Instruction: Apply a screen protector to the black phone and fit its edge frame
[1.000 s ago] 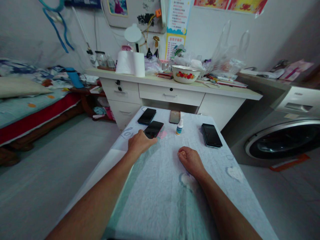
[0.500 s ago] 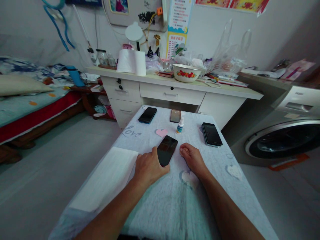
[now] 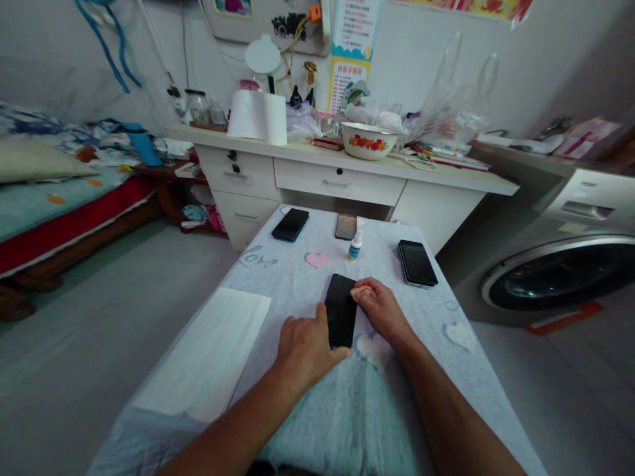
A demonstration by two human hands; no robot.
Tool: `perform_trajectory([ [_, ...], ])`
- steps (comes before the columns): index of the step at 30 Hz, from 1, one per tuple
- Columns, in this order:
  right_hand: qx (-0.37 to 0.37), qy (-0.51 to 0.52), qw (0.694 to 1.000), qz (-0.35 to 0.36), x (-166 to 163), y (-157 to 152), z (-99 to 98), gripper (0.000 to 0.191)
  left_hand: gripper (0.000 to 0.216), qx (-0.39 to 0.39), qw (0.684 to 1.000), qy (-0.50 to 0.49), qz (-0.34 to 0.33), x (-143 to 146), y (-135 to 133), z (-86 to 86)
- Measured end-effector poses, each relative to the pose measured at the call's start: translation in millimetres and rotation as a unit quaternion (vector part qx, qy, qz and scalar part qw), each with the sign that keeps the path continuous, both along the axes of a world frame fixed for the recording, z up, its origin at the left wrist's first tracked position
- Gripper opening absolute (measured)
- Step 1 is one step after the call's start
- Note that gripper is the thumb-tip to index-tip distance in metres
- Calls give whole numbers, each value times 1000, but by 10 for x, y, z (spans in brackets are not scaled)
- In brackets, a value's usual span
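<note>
Grip of left hand closed on lower part of dark phone, centrally over surface; right hand curled at upper right edge, contents unclear. Handling seemingly unfinished; far-left phone, right-side stack untouched.

Wall: is rising pale beyond the left hand.
White desk: is standing ahead of the right hand.
Bed and grey floor: are showing left of the left hand.
Washing machine: is standing right of the right hand.
</note>
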State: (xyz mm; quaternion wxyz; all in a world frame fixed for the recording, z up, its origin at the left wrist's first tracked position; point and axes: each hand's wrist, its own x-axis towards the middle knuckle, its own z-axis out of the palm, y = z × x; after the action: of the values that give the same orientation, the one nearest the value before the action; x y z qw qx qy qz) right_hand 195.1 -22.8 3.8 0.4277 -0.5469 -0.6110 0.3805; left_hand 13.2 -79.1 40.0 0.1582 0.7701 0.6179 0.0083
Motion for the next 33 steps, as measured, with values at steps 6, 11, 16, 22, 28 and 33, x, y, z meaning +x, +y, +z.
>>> perform_trajectory([
  [6,53,-103,993,-38,-7,31,-38,18,77,1,999,1,-32,21,51,-11],
  [11,98,-192,975,-48,-11,50,-38,14,79,3,999,15,-41,27,101,-20],
  [16,116,-261,957,-43,-28,37,-2,13,63,-1,997,13,-74,-44,219,70],
  [22,92,-307,946,-44,-56,34,42,14,37,21,993,-3,-114,-108,560,189],
  [28,90,-304,948,-21,-14,36,52,10,32,44,994,-42,-91,-4,736,-31],
  [33,76,-291,953,30,19,-9,89,11,37,72,993,-71,-61,23,738,-189],
])
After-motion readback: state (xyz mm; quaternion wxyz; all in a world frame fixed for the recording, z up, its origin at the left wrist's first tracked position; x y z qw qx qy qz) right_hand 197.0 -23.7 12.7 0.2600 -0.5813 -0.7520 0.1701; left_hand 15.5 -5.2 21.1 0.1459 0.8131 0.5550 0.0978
